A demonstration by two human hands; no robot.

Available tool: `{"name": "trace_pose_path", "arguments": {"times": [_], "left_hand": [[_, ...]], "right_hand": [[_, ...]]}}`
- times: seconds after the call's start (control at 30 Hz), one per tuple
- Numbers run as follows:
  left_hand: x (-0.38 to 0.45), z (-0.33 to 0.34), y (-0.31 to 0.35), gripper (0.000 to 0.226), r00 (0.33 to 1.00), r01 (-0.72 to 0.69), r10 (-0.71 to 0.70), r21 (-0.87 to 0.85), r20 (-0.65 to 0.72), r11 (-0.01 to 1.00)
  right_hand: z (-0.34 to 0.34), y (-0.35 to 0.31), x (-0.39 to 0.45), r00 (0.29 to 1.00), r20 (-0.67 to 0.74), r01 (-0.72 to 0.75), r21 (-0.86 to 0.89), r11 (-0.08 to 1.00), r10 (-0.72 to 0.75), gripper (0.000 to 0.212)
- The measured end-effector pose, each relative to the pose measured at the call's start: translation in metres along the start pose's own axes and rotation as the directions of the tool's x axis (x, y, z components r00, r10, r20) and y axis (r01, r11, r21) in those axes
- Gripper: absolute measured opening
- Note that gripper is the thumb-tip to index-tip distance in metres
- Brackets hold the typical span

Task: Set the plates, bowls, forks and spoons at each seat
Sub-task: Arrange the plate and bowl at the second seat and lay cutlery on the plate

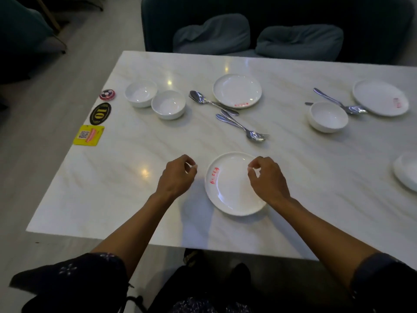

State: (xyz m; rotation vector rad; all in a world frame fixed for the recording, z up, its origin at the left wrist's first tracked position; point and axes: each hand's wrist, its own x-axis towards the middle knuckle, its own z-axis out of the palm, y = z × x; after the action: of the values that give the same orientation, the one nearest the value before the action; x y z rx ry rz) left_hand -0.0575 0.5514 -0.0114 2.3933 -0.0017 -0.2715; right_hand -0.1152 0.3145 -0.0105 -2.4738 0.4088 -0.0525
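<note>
Head view: both hands empty, fingers curled, at a round white plate (232, 188).
Left hand (177, 176) beside it, right hand (267, 179) over it; black oval sticker (100, 114) reads "10".

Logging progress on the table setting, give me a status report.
Left hand and right hand empty. Near plate down, no bowl or cutlery. Nothing blocking.

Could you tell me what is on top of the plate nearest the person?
The near plate holds no food, only red lettering. The right hand hovers over its right side, hiding that part of the rim.
</note>
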Motion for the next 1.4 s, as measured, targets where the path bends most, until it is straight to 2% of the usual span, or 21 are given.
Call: {"name": "trace_pose_path", "arguments": {"times": [0.2,0.33,0.5,0.6,0.7,0.77,0.87,0.97,1.13,1.4], "left_hand": [[0.052,-0.055,-0.015,0.020,0.998,0.011,-0.011,-0.006,-0.066,1.000],[0.112,-0.098,-0.035,0.018,0.986,0.082,-0.097,-0.115,-0.132,0.990],[0.184,-0.117,-0.057,0.046,0.976,0.212,-0.217,-0.245,0.008,0.946],[0.208,-0.110,-0.062,0.055,0.955,0.296,-0.270,-0.340,0.124,0.892],[0.219,-0.097,-0.067,0.056,0.941,0.333,-0.270,-0.414,0.203,0.848],[0.223,-0.092,-0.068,0.051,0.947,0.315,-0.238,-0.486,0.216,0.815],[0.225,-0.093,-0.064,0.041,0.965,0.256,-0.185,-0.535,0.184,0.805],[0.218,-0.096,-0.062,0.039,0.963,0.268,-0.205,-0.531,0.176,0.804],[0.176,-0.092,-0.071,0.038,0.965,0.246,-0.178,-0.438,0.191,0.865],[0.079,-0.078,-0.082,0.045,0.961,0.226,-0.147,-0.354,0.235,0.908]], "right_hand": [[0.037,-0.076,0.045,0.993,0.105,0.030,0.133,0.991,-0.044,0.009],[0.072,-0.134,0.091,0.990,0.139,0.002,0.218,0.976,-0.033,0.012],[0.113,-0.182,0.156,0.969,0.220,-0.175,0.276,0.945,0.115,0.044],[0.135,-0.195,0.185,0.942,0.240,-0.304,0.301,0.904,0.237,0.059],[0.152,-0.200,0.197,0.895,0.282,-0.439,0.405,0.802,0.347,0.048],[0.161,-0.202,0.201,0.890,0.275,-0.453,0.444,0.773,0.363,0.034],[0.165,-0.208,0.202,0.883,0.249,-0.470,0.504,0.725,0.398,0.027],[0.162,-0.211,0.190,0.874,0.254,-0.486,0.513,0.708,0.415,0.026],[0.151,-0.197,0.142,0.878,0.257,-0.478,0.496,0.725,0.403,0.026],[0.136,-0.165,0.042,0.890,0.277,-0.452,0.440,0.776,0.362,0.033]]}}
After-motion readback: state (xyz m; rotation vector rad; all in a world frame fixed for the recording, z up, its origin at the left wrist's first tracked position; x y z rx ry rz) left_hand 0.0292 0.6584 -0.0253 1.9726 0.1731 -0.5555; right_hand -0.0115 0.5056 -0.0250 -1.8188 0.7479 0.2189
